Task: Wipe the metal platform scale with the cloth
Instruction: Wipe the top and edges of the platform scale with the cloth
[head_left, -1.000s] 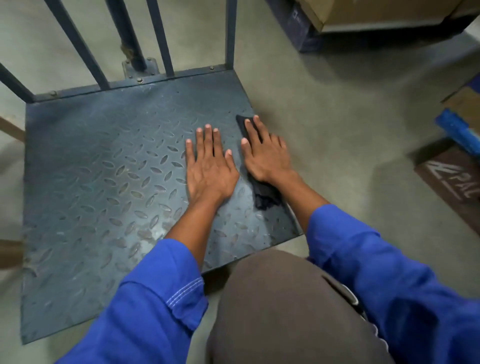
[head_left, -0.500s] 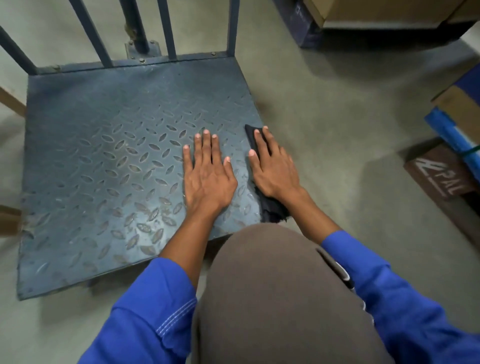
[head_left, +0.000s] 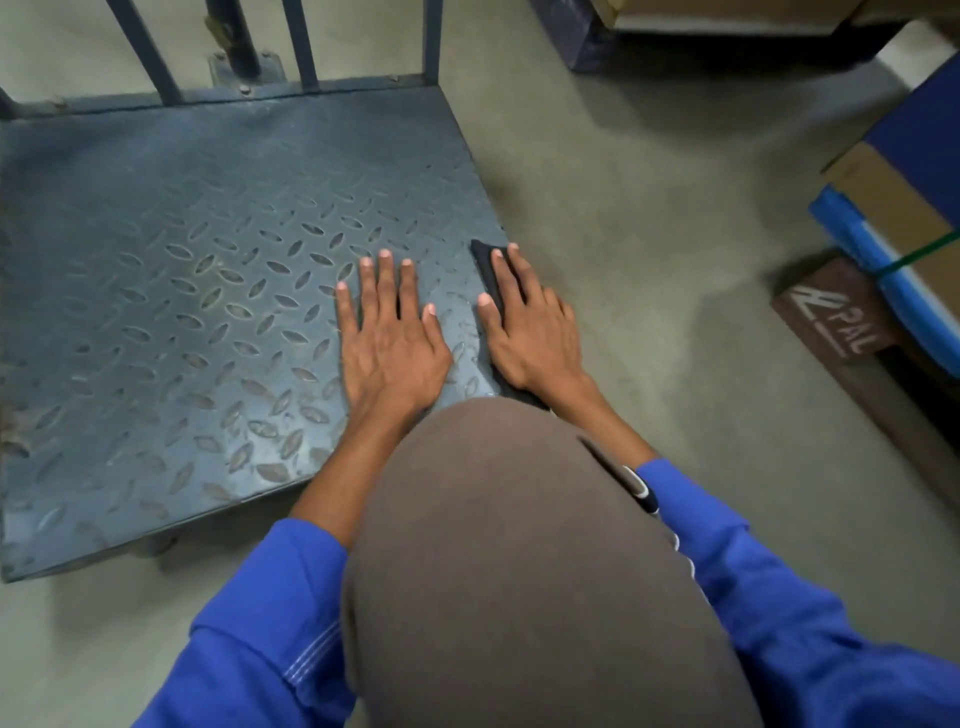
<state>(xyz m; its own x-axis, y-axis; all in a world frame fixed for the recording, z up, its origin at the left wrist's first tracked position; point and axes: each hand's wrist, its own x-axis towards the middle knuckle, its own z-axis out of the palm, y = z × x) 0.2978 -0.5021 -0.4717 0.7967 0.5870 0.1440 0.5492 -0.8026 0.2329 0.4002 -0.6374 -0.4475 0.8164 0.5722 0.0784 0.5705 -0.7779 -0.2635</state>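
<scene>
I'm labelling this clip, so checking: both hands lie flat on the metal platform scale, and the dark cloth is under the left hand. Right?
Not quite. The head view shows the dark cloth under the right hand, at the right edge of the platform scale. The left hand lies on bare metal. Both hands do lie flat.

A brown cardboard box (head_left: 893, 208) and a brown white-lettered wooden block (head_left: 831, 322) sit at three o'clock on the grey concrete floor (head_left: 649, 208), with a dark blue pallet (head_left: 576, 36) at one o'clock.
</scene>
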